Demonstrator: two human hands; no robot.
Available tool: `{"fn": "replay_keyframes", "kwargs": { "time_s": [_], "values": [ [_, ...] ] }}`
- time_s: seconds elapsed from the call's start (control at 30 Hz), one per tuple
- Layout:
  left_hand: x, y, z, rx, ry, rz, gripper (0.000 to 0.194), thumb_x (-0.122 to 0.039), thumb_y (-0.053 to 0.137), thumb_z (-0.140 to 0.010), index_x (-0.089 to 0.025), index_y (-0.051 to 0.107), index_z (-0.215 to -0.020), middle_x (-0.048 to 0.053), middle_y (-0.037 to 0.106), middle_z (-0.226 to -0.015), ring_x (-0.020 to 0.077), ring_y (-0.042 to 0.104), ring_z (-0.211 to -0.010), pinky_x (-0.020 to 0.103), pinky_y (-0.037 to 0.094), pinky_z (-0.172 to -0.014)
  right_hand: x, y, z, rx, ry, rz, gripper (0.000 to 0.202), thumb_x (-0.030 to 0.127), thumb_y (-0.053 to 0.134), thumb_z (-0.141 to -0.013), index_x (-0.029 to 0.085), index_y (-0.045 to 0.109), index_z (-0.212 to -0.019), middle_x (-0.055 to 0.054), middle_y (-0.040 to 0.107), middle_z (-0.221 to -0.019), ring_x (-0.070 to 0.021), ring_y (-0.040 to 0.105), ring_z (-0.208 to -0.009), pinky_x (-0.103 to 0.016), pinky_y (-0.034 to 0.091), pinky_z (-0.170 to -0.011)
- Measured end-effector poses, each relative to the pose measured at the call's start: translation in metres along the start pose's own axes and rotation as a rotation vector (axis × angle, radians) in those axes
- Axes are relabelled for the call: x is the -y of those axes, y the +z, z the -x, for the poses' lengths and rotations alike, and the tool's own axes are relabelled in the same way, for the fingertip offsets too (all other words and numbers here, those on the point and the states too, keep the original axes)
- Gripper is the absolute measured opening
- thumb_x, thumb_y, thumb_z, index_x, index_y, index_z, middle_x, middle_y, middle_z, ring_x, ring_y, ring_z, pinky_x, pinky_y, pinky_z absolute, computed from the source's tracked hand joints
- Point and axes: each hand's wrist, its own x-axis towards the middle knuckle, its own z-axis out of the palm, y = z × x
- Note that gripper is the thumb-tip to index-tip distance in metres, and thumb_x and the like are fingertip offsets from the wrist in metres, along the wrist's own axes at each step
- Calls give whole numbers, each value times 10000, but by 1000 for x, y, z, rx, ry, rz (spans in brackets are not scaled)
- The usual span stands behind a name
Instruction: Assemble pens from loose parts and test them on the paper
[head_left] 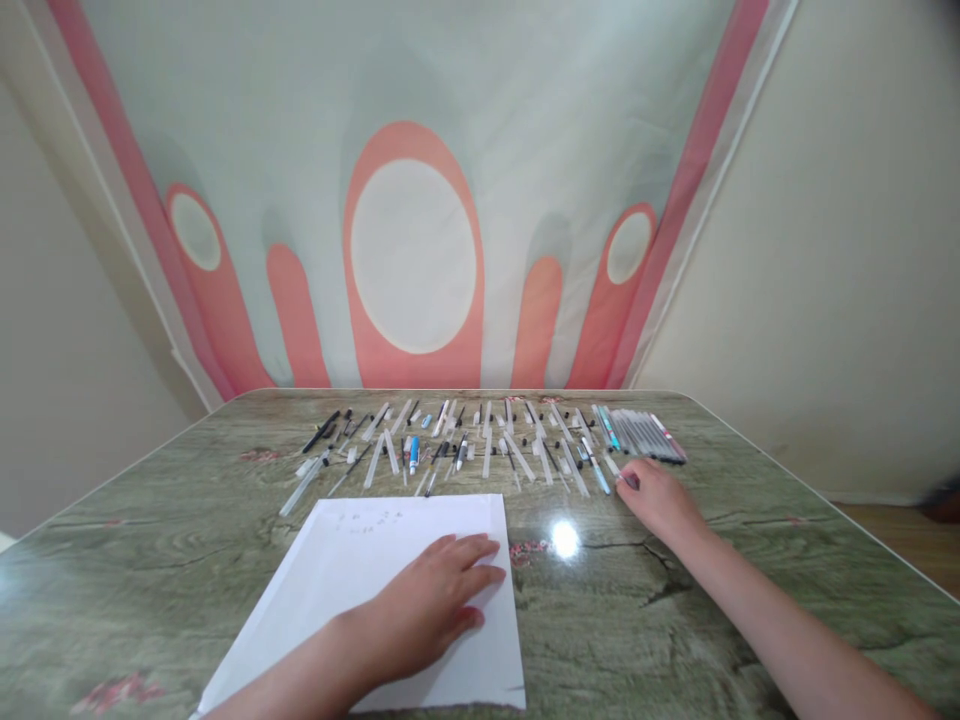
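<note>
Pen piece (613,466) partly hidden by right hand (660,497)

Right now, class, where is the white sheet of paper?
In the head view, the white sheet of paper lies left of centre on the green wood-patterned table, beneath the bare left hand and below the slim pens.

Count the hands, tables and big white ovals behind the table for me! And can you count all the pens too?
Left hand: 1
Right hand: 1
Table: 1
White ovals: 3
Total counted: 6
Pens and pen parts: too crowded and small to count surely, so left out of the total.
</note>
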Motion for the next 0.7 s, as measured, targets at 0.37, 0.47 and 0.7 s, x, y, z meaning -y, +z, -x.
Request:
{"fn": "replay_keyframes", "kwargs": {
  "time_s": [0.37, 0.47, 0.7],
  "values": [
    [13, 12, 9, -47, 29, 59, 467, -269, 511, -863, -317, 445, -1322, 29, 414, -1419, 219, 348, -1320, 446, 211, -1116, 7, -30, 68, 54, -57, -16, 115, 313, 477, -820, 236, 558, -795, -29, 581, -808, -187, 583, -667, -296, 440, -630],
    [15, 12, 9, -44, 29, 68, 463, -286, 508, -868, -313, 446, -1325, 34, 407, -1424, 223, 343, -1323, 449, 208, -1116, 27, -32, 86, 58, -106, -61, 102, 298, 466, -840, 249, 552, -860, -36, 586, -855, -195, 589, -700, -310, 452, -654],
    [15, 11, 11, -39, 17, 83, 468, -310, 505, -872, -308, 443, -1335, 40, 399, -1430, 230, 342, -1323, 451, 219, -1110, 80, -25, 93, 98, -200, -122, 71, 239, 452, -851, 248, 521, -866, -38, 573, -849, -198, 586, -696, -326, 467, -656]
  ]
}}
